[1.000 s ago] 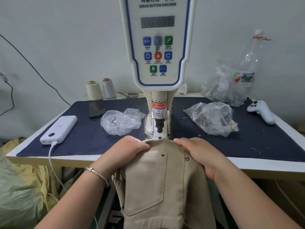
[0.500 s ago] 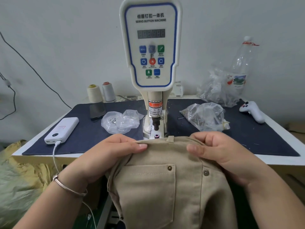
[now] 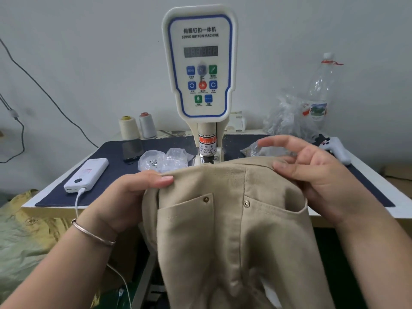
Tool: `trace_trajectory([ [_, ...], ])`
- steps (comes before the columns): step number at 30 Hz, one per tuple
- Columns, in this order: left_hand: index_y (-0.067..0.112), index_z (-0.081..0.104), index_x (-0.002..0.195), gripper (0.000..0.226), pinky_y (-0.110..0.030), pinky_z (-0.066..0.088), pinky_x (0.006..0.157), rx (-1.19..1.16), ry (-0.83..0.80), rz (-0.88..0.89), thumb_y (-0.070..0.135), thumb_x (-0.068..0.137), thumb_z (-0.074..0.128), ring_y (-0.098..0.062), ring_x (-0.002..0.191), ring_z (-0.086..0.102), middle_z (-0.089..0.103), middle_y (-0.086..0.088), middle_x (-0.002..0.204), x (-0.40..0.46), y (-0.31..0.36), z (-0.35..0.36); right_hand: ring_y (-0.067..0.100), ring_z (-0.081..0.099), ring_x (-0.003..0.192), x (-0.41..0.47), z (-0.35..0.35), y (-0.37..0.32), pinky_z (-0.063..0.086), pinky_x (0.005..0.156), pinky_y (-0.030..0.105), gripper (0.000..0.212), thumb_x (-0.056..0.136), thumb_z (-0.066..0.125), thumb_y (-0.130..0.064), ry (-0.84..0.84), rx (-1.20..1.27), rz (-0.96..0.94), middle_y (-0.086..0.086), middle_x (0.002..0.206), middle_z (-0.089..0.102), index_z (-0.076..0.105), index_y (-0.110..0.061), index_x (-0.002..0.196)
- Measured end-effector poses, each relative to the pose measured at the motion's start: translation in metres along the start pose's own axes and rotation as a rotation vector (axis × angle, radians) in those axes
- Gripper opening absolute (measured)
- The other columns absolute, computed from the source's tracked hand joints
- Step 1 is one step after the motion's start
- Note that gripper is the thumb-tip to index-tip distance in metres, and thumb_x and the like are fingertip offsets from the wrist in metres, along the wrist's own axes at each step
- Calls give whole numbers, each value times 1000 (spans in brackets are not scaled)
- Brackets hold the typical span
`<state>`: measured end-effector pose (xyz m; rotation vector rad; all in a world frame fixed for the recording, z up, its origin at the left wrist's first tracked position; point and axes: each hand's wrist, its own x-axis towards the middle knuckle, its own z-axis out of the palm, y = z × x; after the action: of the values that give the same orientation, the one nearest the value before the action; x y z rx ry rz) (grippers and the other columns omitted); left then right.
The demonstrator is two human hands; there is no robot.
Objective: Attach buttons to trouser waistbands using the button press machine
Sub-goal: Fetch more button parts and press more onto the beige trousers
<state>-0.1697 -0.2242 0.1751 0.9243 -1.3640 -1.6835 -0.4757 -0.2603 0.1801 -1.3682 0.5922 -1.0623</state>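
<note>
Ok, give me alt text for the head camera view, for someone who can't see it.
A person holds up beige trousers before a white servo button machine; the left hand pinches the waistband, the right hand rests on it with fingers spread. On the dark table mat lie a power bank, plastic bags and thread cones.

- The khaki trousers run off the bottom edge at 6 o'clock; their raised waistband hides the button press machine's punch tip and die.
- Left hand: fingertips are tucked behind the waistband.
- Right hand: raised fingers are motion-blurred at 2 o'clock.
- Clear bag: its small metal contents are too small to identify.
</note>
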Motion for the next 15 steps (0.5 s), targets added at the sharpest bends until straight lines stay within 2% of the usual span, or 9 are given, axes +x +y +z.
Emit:
trace_trajectory([
  [2,0,78,81,49,-27,57,67,-11,-64,30,37,52,90,-25,73,73,74,-15,79,-2,2,4,29,65,82,0,7,-4,55,66,29,36,78,68,-10,49,-142,-26,22,95,70,69,-21,112],
  [5,6,78,86,44,-27,57,68,-15,-115,82,34,55,91,-22,74,73,75,-10,82,-4,9,15,25,68,89,1,11,-9,57,72,31,41,76,74,-4,-12,-379,-23,12,101,73,67,-25,111],
  [8,8,77,106,41,-29,58,77,-10,-190,105,29,72,85,-21,88,73,76,-9,98,2,14,35,19,68,101,-1,17,-11,54,79,30,61,62,79,-13,-304,-340,96,4,112,71,63,-27,118],
  [10,6,73,114,36,-29,58,81,9,-210,98,20,81,78,-20,93,72,74,-10,104,9,13,50,26,61,117,-1,22,-3,52,92,35,65,65,79,-15,-481,-255,147,10,126,65,60,-19,126],
  [12,-1,67,117,33,-29,58,81,56,-179,78,14,88,68,-22,93,70,71,-14,105,16,11,59,28,61,113,0,24,3,52,91,35,57,67,78,-12,-491,-219,168,15,124,65,62,-12,122],
  [15,-4,64,116,33,-28,56,78,158,-152,39,15,89,63,-21,89,67,68,-15,104,20,11,59,22,66,91,1,16,4,56,77,28,41,64,79,-9,-383,-169,161,13,99,70,70,-5,104],
])
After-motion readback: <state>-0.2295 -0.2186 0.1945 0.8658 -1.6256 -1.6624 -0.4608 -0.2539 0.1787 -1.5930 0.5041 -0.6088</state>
